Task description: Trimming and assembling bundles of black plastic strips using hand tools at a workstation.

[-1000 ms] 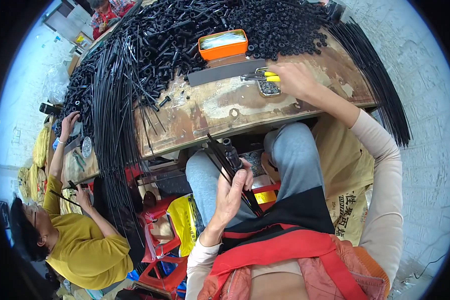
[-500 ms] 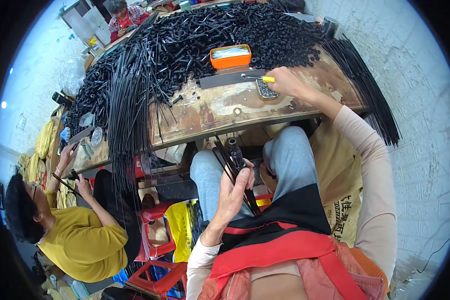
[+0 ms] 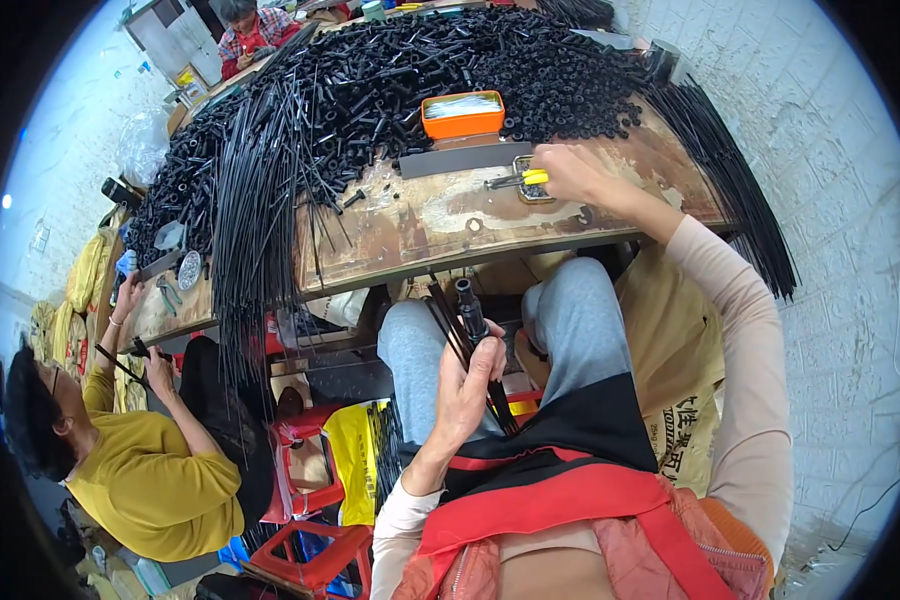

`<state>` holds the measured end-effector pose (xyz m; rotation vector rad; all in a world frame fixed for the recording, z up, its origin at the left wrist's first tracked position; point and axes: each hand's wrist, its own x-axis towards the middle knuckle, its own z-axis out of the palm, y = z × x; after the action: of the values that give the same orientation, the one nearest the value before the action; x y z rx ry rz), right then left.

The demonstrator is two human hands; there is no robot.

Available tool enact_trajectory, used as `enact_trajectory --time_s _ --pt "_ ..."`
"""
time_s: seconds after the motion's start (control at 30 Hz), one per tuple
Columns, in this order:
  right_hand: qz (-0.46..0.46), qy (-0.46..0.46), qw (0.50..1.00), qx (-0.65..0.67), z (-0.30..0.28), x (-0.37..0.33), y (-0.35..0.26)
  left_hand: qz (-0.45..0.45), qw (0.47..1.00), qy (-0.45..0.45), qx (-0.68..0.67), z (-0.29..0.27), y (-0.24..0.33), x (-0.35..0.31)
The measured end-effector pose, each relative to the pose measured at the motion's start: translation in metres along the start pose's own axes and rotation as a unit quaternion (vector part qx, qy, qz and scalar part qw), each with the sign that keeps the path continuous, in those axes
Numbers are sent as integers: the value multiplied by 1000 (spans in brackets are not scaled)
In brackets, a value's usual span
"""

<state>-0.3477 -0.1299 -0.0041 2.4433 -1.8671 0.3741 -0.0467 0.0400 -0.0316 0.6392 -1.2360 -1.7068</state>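
Observation:
My left hand (image 3: 462,392) is closed above my lap, between the knees. It grips a black ribbed tubular part (image 3: 470,312) standing almost upright, together with several thin black rods (image 3: 447,318). Over the table, my right hand (image 3: 573,172) is wrapped round a pair of pliers (image 3: 533,177) with yellow handles. Their metal jaws point left, above a small square dish (image 3: 537,198) of tiny metal pieces. Fingers hide most of the handles, and I cannot make out whether the jaws hold anything.
A large heap of black plastic parts (image 3: 390,80) covers the back of the table (image 3: 410,235). An orange box (image 3: 462,122) stands before it, with a flat grey strip (image 3: 460,160) alongside. Rod bundles (image 3: 245,230) overhang the edge. A co-worker in yellow (image 3: 160,480) sits at left.
The pliers in my right hand have tilted and come nearer, from the dish's far edge to over it. My left hand stays about where it was. The co-worker at left has shifted slightly.

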Motion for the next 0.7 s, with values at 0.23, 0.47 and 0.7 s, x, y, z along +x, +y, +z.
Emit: enact_trajectory --time_s 0.23,0.47,0.7 --pt "-42 3 999 32 2 19 21 -12 1000 -1 -18 2 -4 7" --pt "-55 -10 998 -5 7 13 3 -4 1000 27 -14 -3 -5 7" --pt "-28 -125 988 89 -2 11 6 2 999 34 7 -2 -4 7"
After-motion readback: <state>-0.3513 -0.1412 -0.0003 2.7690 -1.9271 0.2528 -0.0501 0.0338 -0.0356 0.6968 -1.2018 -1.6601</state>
